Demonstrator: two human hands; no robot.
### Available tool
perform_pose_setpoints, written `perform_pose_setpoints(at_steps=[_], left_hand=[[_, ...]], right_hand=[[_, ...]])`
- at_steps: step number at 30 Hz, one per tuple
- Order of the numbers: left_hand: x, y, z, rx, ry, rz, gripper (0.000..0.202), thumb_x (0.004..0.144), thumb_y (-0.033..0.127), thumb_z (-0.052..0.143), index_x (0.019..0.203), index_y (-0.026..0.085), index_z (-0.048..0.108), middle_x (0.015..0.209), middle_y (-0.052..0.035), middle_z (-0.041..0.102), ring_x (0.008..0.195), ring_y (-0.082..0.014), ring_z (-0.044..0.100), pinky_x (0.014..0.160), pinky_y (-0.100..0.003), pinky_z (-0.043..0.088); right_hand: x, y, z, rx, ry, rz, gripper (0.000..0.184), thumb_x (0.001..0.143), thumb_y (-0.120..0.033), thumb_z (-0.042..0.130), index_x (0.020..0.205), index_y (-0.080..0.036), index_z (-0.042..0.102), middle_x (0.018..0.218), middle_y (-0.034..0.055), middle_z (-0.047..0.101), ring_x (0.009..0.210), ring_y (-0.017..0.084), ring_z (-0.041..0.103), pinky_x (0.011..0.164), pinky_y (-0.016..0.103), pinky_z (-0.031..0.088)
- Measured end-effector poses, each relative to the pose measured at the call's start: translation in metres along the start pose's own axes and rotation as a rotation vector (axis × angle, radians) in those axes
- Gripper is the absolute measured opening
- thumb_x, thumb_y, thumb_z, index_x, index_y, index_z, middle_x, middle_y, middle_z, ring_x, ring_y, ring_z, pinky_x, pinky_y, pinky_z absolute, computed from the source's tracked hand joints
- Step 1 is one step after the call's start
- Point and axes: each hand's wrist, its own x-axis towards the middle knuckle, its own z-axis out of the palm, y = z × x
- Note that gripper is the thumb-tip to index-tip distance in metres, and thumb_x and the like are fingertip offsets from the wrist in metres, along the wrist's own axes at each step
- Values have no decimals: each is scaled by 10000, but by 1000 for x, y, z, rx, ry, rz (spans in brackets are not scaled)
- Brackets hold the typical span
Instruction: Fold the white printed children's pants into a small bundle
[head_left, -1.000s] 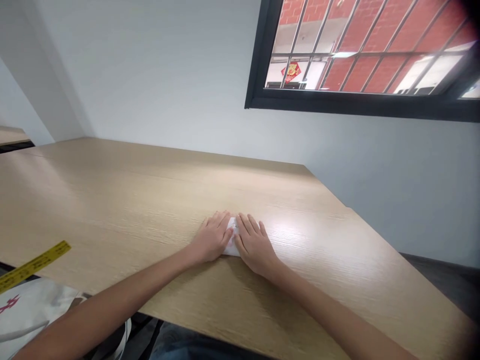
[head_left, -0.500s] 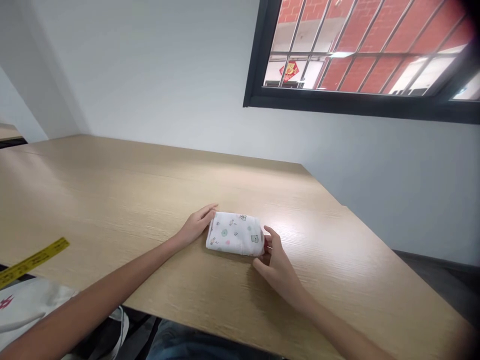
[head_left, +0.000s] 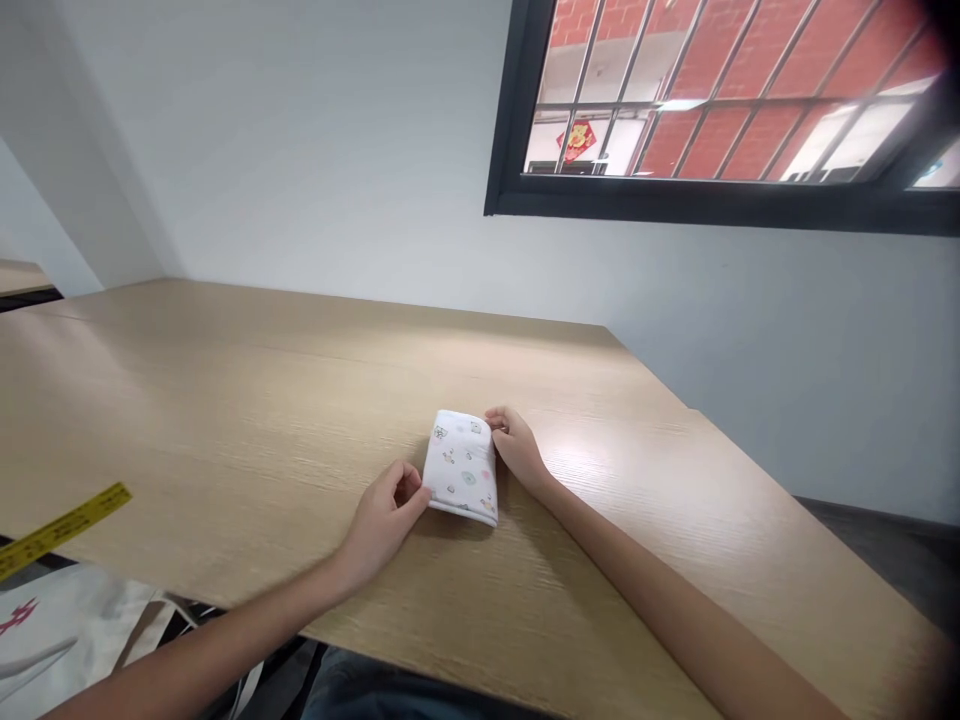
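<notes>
Head view: both hands point(head_left: 386, 515) pinch folded cloth point(head_left: 461, 467) corners.

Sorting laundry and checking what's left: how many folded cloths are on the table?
1. A small folded white printed cloth lies on the wooden table, between the left hand at its near corner and the right hand at its far edge. None hidden, it seems.

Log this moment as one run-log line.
left hand: pinching folded cloth near corner | right hand: gripping far corner | cloth flat on table

Yellow tape measure point(head_left: 64, 528), markings blurred, prob. numbers, nothing legible
</notes>
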Motion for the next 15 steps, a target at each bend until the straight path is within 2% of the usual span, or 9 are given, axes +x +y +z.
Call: perform_pose_setpoints(at_steps=[3,5,7,9,12,13,15], left_hand=[[2,-3,-1,-57,56,-27,187,768,330,471,662,183,427,722,8,486,673,-134,458,619,-252,372],[6,-8,-1,-137,93,-54,168,781,338,444,723,180,451,803,-11,525,741,-148,498,683,-272,404],[11,-12,1,-221,87,-84,160,785,322,426,819,175,480,864,-27,557,808,-164,529,750,-300,422],[16,-14,6,-288,39,-96,167,768,268,419,874,167,500,900,-42,585,862,-178,545,797,-318,428],[18,-10,20,-379,-8,-111,226,714,169,398,906,157,516,954,-60,607,903,-184,556,823,-322,439],[16,-7,26,-402,-3,-124,247,698,147,390,912,157,513,972,-63,608,909,-184,558,824,-321,444],[10,1,40,-425,19,-161,252,686,126,381,905,158,501,966,-67,610,895,-184,561,812,-318,451]], right_hand=[[-10,-6,1,-87,95,-55,257,632,-120,353,852,-177,475,873,67,557,842,199,534,774,367,444],[-29,-14,2,-248,132,-240,221,700,-132,359,877,-178,485,919,97,545,908,229,506,802,406,432],[-52,-24,4,-430,50,-485,206,759,-157,381,929,-181,496,980,115,534,979,250,472,845,428,409],[-72,-34,7,-559,-100,-620,255,776,-214,450,1025,-174,486,1066,132,513,1030,265,447,875,426,397],[-90,-44,10,-670,-204,-613,505,705,-300,556,1162,-137,415,1174,169,453,1067,306,416,886,452,391],[-93,-46,9,-703,-222,-588,534,684,-300,562,1166,-125,412,1161,174,461,1046,315,425,872,462,397],[-96,-51,3,-782,-262,-514,455,657,-254,543,1083,-115,468,1056,167,518,943,311,472,797,456,434]])
